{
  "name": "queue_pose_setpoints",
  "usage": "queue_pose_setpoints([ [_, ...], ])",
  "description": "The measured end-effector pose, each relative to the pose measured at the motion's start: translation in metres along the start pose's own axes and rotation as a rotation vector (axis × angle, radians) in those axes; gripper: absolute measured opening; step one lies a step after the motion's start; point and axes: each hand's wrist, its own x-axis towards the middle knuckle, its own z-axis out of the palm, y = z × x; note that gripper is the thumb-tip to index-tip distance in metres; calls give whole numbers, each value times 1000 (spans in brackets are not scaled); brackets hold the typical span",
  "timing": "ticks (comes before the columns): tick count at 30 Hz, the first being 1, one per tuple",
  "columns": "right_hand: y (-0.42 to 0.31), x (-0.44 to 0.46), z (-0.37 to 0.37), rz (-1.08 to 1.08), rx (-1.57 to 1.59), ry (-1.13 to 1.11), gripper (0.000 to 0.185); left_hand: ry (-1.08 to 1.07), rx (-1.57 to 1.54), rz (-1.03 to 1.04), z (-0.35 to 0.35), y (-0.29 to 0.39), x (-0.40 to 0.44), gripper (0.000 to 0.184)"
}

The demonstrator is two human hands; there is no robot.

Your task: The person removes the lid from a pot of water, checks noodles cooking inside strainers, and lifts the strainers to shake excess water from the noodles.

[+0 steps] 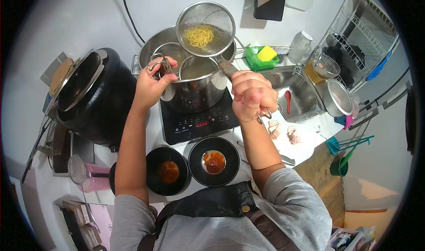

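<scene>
My right hand [254,94] is closed around the handle of a round mesh strainer [206,12], raised above the back of the steel pot [195,91]. Yellow noodles [200,36] lie in its mesh. At the pot's left rim, my left hand [155,80] grips a metal handle with a wire loop [156,61]. What that handle joins is partly hidden, but round strainer rims show inside the pot. The pot stands on a black induction cooker [199,129] with a lit red display. Nearer me are two black bowls [156,185] [195,176] with reddish-brown sauce.
On the left stands a large black cooker [110,105] with lids against it. To the right are a green sponge holder [260,64], a glass jar [300,47], a sink [283,80] with a red spoon [287,101], and white paper [305,138] with pale pieces. A pink pitcher [97,180] is lower left.
</scene>
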Motion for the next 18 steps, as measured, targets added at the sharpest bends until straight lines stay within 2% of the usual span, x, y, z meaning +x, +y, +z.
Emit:
queue_pose_setpoints([
  [1, -1, 0, 0, 32, -43, -11, 49, 4, 1, -4, -1, 0, 0, 28],
  [8, 9, -2, 0, 16, -15, -16, 46, 6, 4, 35, 2, 0, 1, 31],
  [10, 26, -3, 0, 12, -148, -14, 40, 22, -19, 57, 5, 0, 2, 32],
  [12, 41, 4, -2, 85, -647, -124, 38, 55, -88, -85, 17, 3, 1, 34],
  [13, 68, -1, -1, 317, -510, -48, 39, 147, -81, -55, 33, 7, 3, 30],
  [14, 86, 2, 4, 439, -410, -4, 39, 165, 15, -28, 39, 9, 4, 28],
  [16, 119, 8, 1, 621, -413, -102, 41, 188, 112, 6, 46, 13, 8, 25],
  [17, 131, 11, -1, 616, -411, -104, 41, 249, 127, -21, 48, 15, 10, 23],
  [18, 140, 14, -1, 734, -309, -135, 44, 310, 140, -48, 48, 16, 12, 21],
])
